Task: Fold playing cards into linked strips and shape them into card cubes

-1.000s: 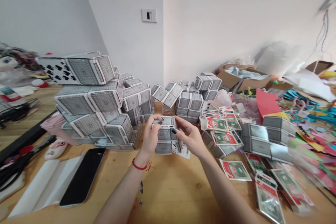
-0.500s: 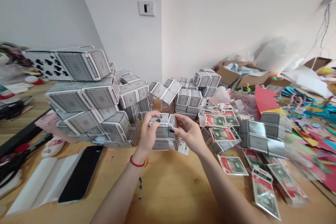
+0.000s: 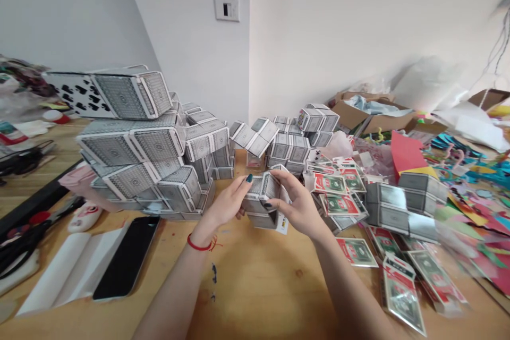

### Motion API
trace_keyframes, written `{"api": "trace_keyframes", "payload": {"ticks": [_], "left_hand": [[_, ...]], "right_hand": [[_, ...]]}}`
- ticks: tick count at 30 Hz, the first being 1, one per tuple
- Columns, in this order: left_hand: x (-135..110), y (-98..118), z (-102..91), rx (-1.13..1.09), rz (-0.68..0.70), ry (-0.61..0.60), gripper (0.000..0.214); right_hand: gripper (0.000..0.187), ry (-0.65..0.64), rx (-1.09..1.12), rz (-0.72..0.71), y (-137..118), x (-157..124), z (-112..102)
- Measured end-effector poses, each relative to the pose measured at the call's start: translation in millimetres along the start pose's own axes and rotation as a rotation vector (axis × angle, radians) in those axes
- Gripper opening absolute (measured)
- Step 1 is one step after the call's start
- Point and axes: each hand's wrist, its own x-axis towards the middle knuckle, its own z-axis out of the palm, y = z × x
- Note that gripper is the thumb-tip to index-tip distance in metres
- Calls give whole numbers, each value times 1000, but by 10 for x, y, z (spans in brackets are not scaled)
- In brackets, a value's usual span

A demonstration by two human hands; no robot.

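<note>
Card cube — both hands gripping.
Left hand and right hand are clasping it above the table — possibly tilted.

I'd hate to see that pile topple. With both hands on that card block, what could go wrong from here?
1. The card block is held off the table only by the fingers of the left hand and right hand. A hard squeeze might buckle it or pop its cards apart.
2. The uneven stack of blocks stands close beside the left hand. A bump could topple it, perhaps onto the phone.
</note>
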Motion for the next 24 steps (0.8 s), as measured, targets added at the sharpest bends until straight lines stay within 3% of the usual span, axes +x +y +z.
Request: {"api": "trace_keyframes", "payload": {"ticks": [2,5,10,14,16,19,21,24], "left_hand": [[-32,27,13,-138,-124,-103,41],[-40,27,81,-350,-147,-142,38],[35,-60,171,-576,-87,-52,27],[64,-67,149,-608,-24,69,24],[59,-47,145,-579,55,190,27],[39,-30,178,-435,213,393,42],[27,-35,217,-351,284,468,53],[17,-49,264,-335,336,428,62]], "right_hand": [[53,-87,-131,-53,-90,-22,-60],[57,-199,-308,-186,-194,-32,-107],[57,-293,-512,-342,-225,-31,-47],[47,-194,-577,-331,-190,-33,22],[44,-39,-498,-263,-154,-28,52],[53,212,-220,17,-81,-10,112],[58,232,58,248,-32,8,158],[52,144,368,437,19,41,199]]}}
